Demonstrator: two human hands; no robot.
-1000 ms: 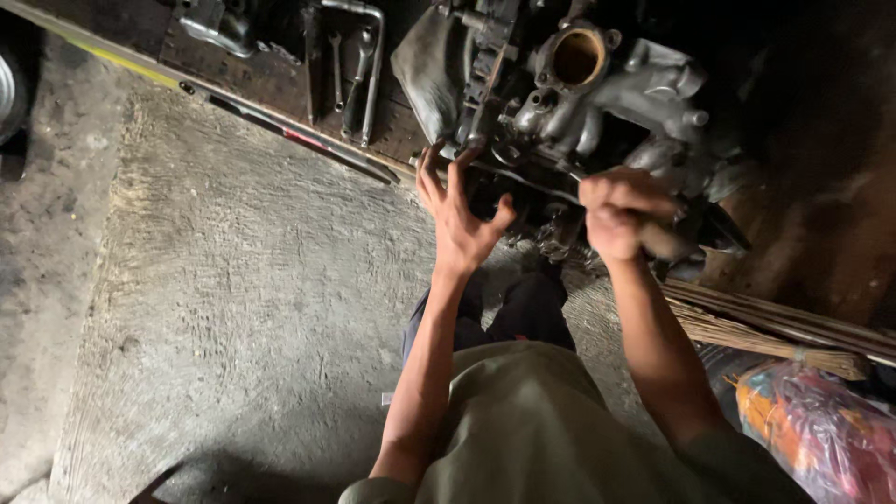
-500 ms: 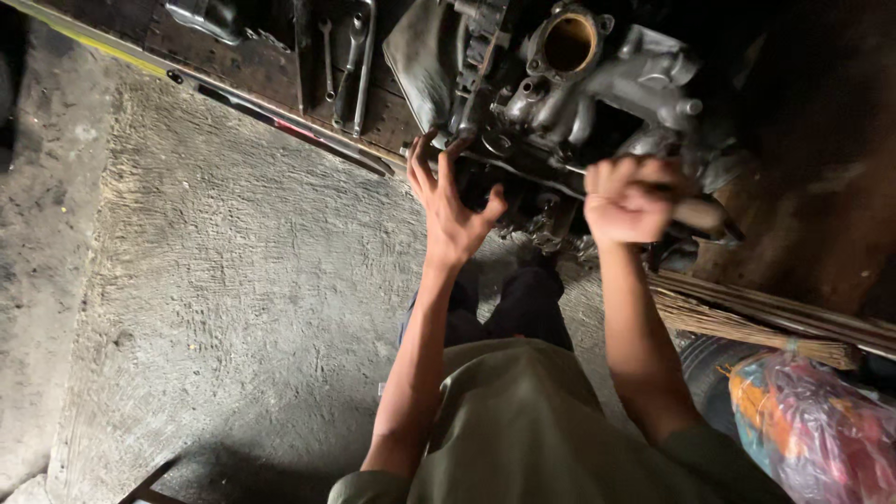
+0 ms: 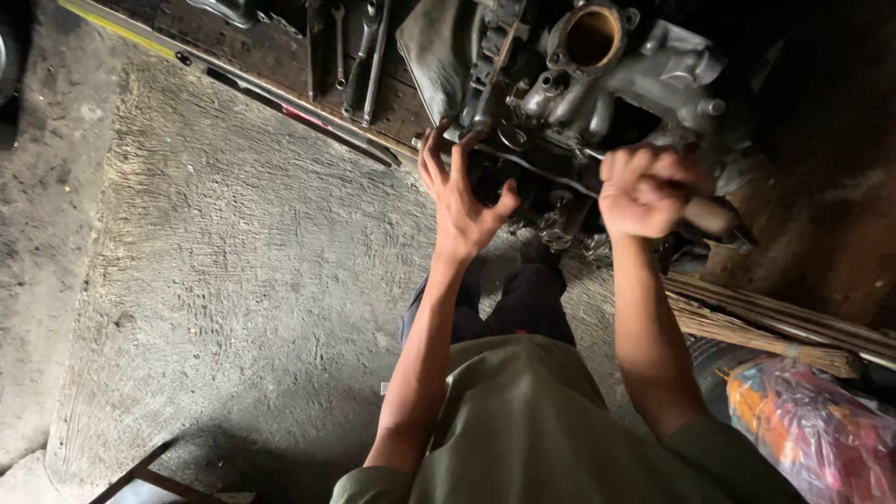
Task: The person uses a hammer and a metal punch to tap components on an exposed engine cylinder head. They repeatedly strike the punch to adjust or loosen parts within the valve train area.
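Rough grey concrete floor [image 3: 215,280] fills the left, with a dark board [image 3: 280,47] along its upper edge bearing several wrenches [image 3: 369,56] laid side by side. Next, your left hand [image 3: 462,191]: fingers spread wide, fingertips resting against the lower left edge of the grimy metal engine block [image 3: 597,84], which stands at top centre with a round brass-coloured opening facing up. Then your right hand [image 3: 644,191]: fist wrapped tight around a tool handle [image 3: 711,217], pressed against the block's lower right side. Far right: a bundle of sticks [image 3: 775,331] and a colourful plastic bag [image 3: 821,429].
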